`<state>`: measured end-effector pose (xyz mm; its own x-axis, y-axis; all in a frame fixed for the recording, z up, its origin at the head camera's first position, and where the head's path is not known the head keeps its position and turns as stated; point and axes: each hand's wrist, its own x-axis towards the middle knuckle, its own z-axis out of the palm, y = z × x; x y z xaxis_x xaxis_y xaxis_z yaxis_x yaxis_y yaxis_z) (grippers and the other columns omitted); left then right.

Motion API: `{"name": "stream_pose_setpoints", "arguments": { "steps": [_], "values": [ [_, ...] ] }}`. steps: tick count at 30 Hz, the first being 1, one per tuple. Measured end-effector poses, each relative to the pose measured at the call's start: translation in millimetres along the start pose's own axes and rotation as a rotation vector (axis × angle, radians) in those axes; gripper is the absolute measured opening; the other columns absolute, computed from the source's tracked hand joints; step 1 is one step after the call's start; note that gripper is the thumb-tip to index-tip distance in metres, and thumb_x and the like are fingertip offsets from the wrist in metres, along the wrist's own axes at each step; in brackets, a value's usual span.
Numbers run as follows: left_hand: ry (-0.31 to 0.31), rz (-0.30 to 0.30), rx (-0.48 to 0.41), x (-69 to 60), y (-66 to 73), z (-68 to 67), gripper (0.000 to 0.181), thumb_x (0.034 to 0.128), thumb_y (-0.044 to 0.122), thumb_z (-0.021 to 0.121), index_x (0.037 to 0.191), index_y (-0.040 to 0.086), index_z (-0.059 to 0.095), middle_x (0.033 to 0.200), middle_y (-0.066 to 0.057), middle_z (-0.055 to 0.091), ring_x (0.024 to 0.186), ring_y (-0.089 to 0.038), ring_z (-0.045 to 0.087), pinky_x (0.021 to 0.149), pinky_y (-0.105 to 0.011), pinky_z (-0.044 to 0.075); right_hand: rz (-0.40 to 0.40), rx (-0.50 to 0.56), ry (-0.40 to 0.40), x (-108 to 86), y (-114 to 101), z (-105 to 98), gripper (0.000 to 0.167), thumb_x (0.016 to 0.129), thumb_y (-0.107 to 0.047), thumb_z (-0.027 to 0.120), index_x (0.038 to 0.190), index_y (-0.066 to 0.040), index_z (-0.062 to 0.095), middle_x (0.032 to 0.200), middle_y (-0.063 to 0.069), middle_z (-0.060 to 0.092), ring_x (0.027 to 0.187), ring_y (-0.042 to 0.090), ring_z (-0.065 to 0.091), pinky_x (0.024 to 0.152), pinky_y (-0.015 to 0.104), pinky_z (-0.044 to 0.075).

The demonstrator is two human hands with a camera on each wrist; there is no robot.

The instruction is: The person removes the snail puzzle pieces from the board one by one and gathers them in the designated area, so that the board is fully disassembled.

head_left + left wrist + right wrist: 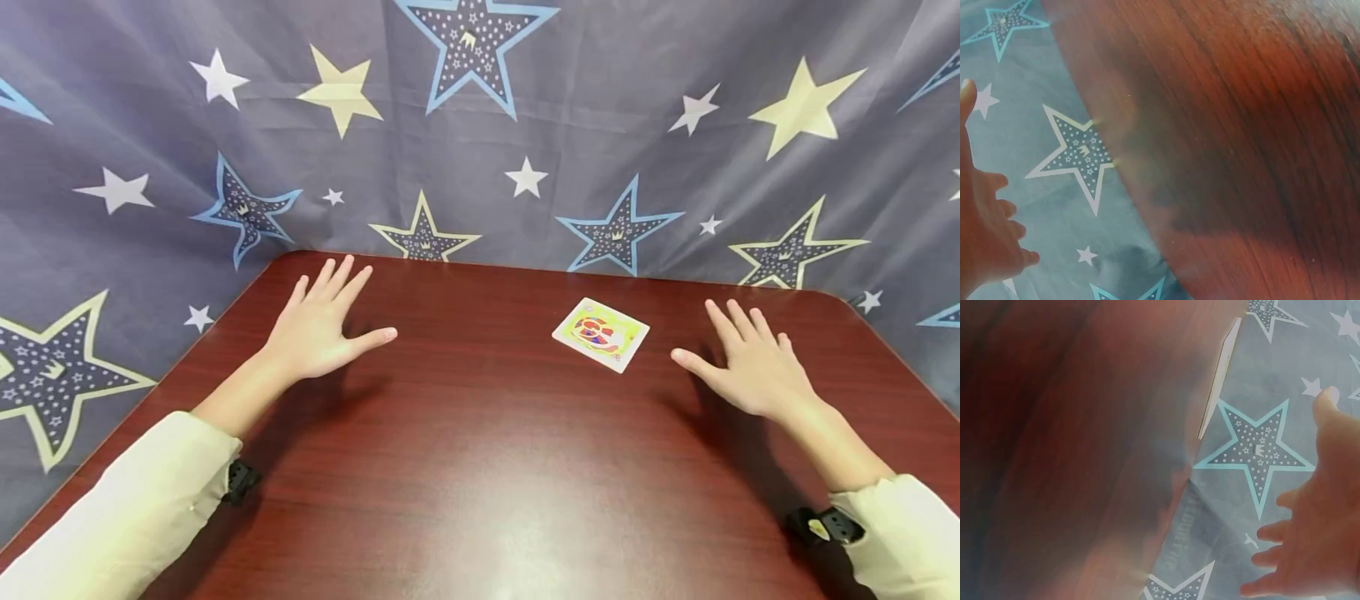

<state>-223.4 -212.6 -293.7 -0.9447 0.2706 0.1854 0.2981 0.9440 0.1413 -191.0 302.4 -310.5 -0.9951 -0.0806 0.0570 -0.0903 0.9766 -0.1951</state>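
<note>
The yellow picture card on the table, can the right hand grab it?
Probably yes. The right hand looks empty, fingers spread, with its thumb pointing toward the yellow picture card. They're apart, but nothing I can see on the table stands between them.

2 sleeves [135, 508] run off-frame; the card [601, 335] is too small to read.

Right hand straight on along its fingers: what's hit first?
For the right hand, likely the starry curtain beyond the table; the card sits left of that line. Depth is unclear.
</note>
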Motion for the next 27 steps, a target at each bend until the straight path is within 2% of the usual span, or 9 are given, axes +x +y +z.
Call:
{"name": "stream_pose_setpoints", "arguments": {
  "steps": [9,20,27],
  "values": [
    [0.059,0.061,0.005,7.7,7.8,4.7,0.096,0.0825,0.069,0.054,0.154,0.016,0.020,0.161,-0.010,0.021,0.150,-0.035,0.013,0.119,-0.059,0.009,-0.022,-0.008,0.003,6.4,-8.5,-0.7,0.096,0.088,-0.071,0.042,0.155,-0.011,0.010,0.158,0.028,0.011,0.144,0.053,0.008,0.105,0.075,0.013],
    [0.035,0.105,-0.021,33.4,29.5,7.6,0.094,0.0823,0.068,0.056,0.154,0.019,0.021,0.162,-0.007,0.020,0.151,-0.032,0.013,0.121,-0.056,0.009,-0.047,-0.018,0.002,16.4,-28.8,-4.4,0.093,0.089,-0.071,0.039,0.153,-0.006,0.018,0.156,0.029,0.018,0.144,0.052,0.013,0.108,0.072,0.016],
    [-0.006,0.204,-0.055,56.9,55.0,8.3,0.091,0.0834,0.065,0.057,0.154,0.018,0.022,0.163,-0.007,0.015,0.152,-0.028,0.013,0.122,-0.053,0.011,-0.064,-0.019,-0.009,25.3,-40.8,-3.4,0.090,0.091,-0.067,0.039,0.152,-0.003,0.022,0.155,0.029,0.022,0.144,0.050,0.016,0.111,0.067,0.020]
  ]
}}
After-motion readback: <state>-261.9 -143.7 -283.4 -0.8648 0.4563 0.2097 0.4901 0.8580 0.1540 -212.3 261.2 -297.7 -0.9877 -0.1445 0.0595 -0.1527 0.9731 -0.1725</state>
